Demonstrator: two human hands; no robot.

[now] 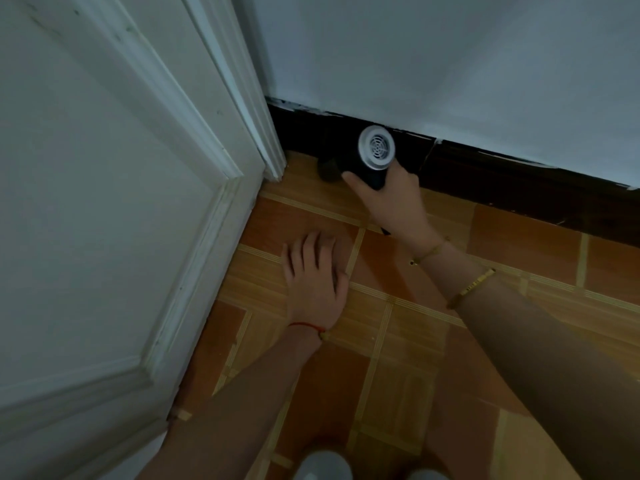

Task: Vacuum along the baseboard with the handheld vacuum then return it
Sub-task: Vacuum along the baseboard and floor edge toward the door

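My right hand [393,199] grips the handheld vacuum [372,157], a dark body with a round silver vented end cap that faces me. Its dark nozzle end points left and down to the floor beside the dark baseboard [502,178], close to the corner by the door frame. My left hand [317,277] lies flat on the floor tiles with its fingers straight, apart from the vacuum. The nozzle tip is hard to make out against the dark baseboard.
A white panelled door [104,202] and its frame [256,109] fill the left side. A pale wall [450,57] rises above the baseboard. Orange-brown patterned floor tiles [398,341] spread below. Two pale rounded shapes [322,465] sit at the bottom edge.
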